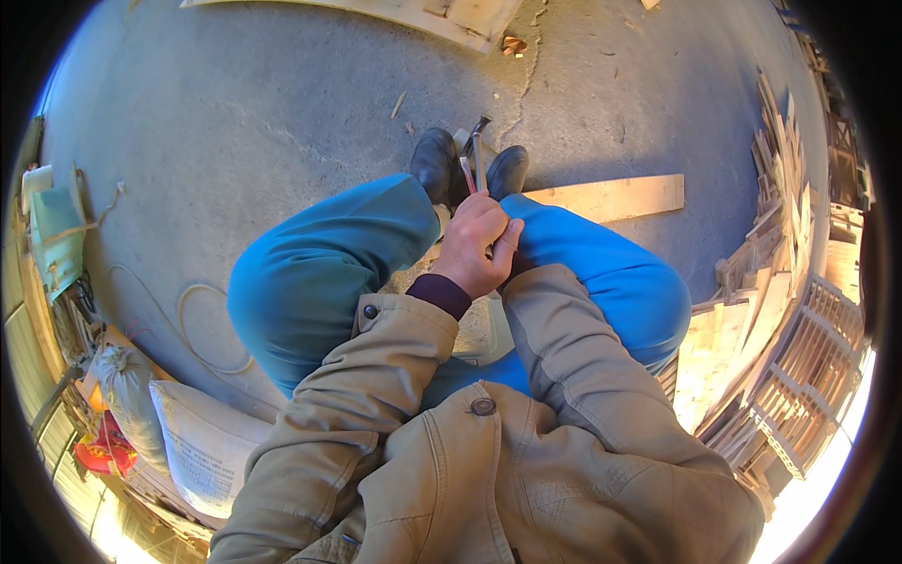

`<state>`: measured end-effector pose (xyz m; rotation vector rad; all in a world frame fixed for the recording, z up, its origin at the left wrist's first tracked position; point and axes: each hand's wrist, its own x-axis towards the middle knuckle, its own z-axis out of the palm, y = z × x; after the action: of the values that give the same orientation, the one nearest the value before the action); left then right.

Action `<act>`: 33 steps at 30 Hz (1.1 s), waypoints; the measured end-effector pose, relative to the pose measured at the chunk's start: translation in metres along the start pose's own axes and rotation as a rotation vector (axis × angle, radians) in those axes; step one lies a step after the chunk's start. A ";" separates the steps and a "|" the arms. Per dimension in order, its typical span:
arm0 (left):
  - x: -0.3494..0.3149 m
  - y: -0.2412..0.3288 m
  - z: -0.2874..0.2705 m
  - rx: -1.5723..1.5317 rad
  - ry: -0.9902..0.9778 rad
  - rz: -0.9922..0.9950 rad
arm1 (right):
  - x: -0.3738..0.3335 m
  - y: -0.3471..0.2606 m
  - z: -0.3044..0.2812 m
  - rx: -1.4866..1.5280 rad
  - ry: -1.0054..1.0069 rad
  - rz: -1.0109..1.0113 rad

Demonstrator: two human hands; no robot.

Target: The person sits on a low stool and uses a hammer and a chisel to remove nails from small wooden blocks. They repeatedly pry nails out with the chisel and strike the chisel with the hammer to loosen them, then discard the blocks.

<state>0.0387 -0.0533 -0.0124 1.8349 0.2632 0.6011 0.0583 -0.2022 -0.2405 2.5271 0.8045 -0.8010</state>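
Observation:
Between my knees, my left hand (474, 242) is closed, with its back up and its thumb on the right side. A hammer (478, 162) with a pale wooden handle and dark head points away from the fist, its head between my shoes. Beside it, a thin tool (467, 175) with a red part and a pale tip also runs up from the fist. My right forearm crosses in from the right; its dark cuff shows, but the right hand is hidden beneath the left. How the hidden fingers grip either tool does not show.
A light wooden plank (625, 195) lies on the concrete floor, passing under my legs. A wooden panel (460, 21) lies farther ahead. Stacked wood strips (775, 188) and a slatted crate (799, 367) stand right. At left are a white sack (202, 442) and a looped hose (183, 324).

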 end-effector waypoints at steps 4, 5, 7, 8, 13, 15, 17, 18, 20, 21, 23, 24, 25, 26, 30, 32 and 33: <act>0.001 -0.001 -0.002 -0.026 0.007 -0.015 | -0.012 0.007 -0.009 0.232 -0.018 0.002; 0.001 -0.001 -0.002 -0.027 0.010 -0.016 | -0.013 0.007 -0.011 0.280 -0.021 0.003; 0.002 -0.001 -0.003 -0.029 0.013 -0.017 | -0.013 0.005 -0.015 0.360 -0.026 0.010; 0.002 -0.001 -0.003 -0.032 0.010 -0.019 | -0.012 0.002 -0.016 0.396 -0.030 0.016; 0.002 0.000 -0.005 -0.046 -0.022 -0.047 | -0.013 -0.019 -0.021 0.541 -0.049 0.048; 0.003 0.000 -0.007 -0.059 -0.027 -0.052 | -0.015 -0.025 -0.020 0.573 -0.062 0.061; 0.004 0.001 -0.008 -0.054 -0.044 -0.053 | -0.016 -0.029 -0.017 0.594 -0.070 0.073; 0.005 0.001 -0.009 -0.054 -0.055 -0.054 | -0.015 -0.032 -0.015 0.601 -0.077 0.077; 0.005 0.002 -0.010 -0.039 -0.069 -0.049 | -0.011 -0.036 -0.011 0.613 -0.083 0.087; 0.005 0.002 -0.010 -0.030 -0.077 -0.048 | -0.009 -0.038 -0.009 0.624 -0.084 0.093; 0.006 0.002 -0.010 -0.032 -0.085 -0.035 | -0.002 -0.041 -0.007 0.632 -0.089 0.100; 0.008 0.001 -0.010 -0.033 -0.087 -0.030 | 0.003 -0.042 -0.007 0.638 -0.090 0.101; 0.009 0.000 -0.010 -0.032 -0.085 -0.028 | 0.006 -0.041 -0.007 0.649 -0.099 0.104; 0.009 0.000 -0.009 -0.032 -0.084 -0.028 | 0.011 -0.041 -0.009 0.656 -0.104 0.105; 0.012 0.002 -0.008 -0.026 -0.078 -0.037 | 0.023 -0.036 -0.017 0.677 -0.110 0.103; 0.013 0.002 -0.006 -0.069 -0.034 -0.059 | 0.023 -0.034 -0.021 0.699 -0.111 0.101; 0.013 0.002 -0.006 -0.092 -0.013 -0.066 | 0.024 -0.033 -0.023 0.709 -0.112 0.102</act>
<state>0.0464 -0.0436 -0.0052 1.7342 0.2817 0.5460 0.0634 -0.1559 -0.2426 3.0440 0.3837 -1.3674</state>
